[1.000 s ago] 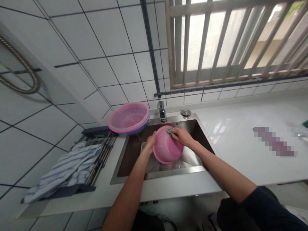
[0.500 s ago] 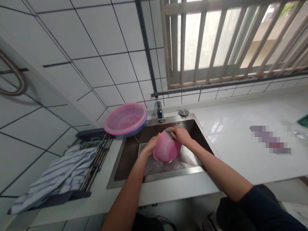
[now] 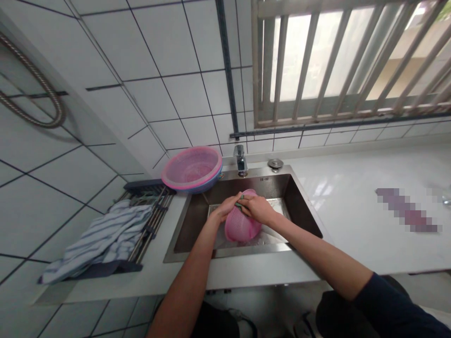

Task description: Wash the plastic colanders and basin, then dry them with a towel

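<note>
A pink perforated basket (image 3: 240,226) is tilted on its side low in the steel sink (image 3: 306,211). My left hand (image 3: 226,208) grips the basket's upper left side, its fingers closed near the rim. In my right hand (image 3: 258,209) is a green scouring pad (image 3: 241,202), pressed against the basket's outer wall close to my left fingers. Only a small strip of the pad shows between the hands. Wet shine covers the sink floor beneath the basket.
Behind the sink stand a faucet (image 3: 241,161) and a metal drain strainer (image 3: 275,164). Stacked pink and blue basins (image 3: 193,168) sit at the back left corner. A striped towel (image 3: 102,237) lies over a rack on the left. A blurred-out object (image 3: 407,211) rests on the right counter.
My right hand has moved left and slightly down with the scouring pad, so both hands are now close together. The camera view has shifted a little to the left.
</note>
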Demonstrator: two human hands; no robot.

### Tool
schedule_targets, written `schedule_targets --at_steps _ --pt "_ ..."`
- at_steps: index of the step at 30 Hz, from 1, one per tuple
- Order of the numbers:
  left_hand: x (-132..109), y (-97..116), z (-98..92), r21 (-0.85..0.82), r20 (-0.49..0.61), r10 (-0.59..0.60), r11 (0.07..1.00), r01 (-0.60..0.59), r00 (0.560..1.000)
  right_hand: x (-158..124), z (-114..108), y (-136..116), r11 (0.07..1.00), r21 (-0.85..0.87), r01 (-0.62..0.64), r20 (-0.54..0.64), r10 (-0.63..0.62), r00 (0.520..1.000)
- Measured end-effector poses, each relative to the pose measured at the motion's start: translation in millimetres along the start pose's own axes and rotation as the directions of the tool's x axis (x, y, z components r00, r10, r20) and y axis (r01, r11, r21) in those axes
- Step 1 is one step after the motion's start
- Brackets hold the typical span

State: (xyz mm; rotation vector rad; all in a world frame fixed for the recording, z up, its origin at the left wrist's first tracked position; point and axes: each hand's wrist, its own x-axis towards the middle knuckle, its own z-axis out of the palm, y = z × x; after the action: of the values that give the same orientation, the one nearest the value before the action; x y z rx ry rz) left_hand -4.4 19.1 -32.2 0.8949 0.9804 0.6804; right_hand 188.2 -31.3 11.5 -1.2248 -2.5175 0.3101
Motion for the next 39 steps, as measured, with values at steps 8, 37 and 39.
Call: schedule_targets --at_steps 8,37,39 --pt "1 2 -3.4 0.030 -0.036 0.060 0.998 -0.059 0.998 2 -10 17 0.998 -0.053 -0.045 -0.016 0.045 0.999" --pt "5 5 -2.5 0.058 -0.140 0.193 0.981 -0.187 0.971 -2 1 8 0.986 0.041 0.160 -0.021 -0.160 0.987" --pt "5 6 -4.0 0.046 -0.182 0.216 0.976 -0.211 0.959 -2 -5 12 0.995 0.013 0.099 -0.014 -0.099 0.995"
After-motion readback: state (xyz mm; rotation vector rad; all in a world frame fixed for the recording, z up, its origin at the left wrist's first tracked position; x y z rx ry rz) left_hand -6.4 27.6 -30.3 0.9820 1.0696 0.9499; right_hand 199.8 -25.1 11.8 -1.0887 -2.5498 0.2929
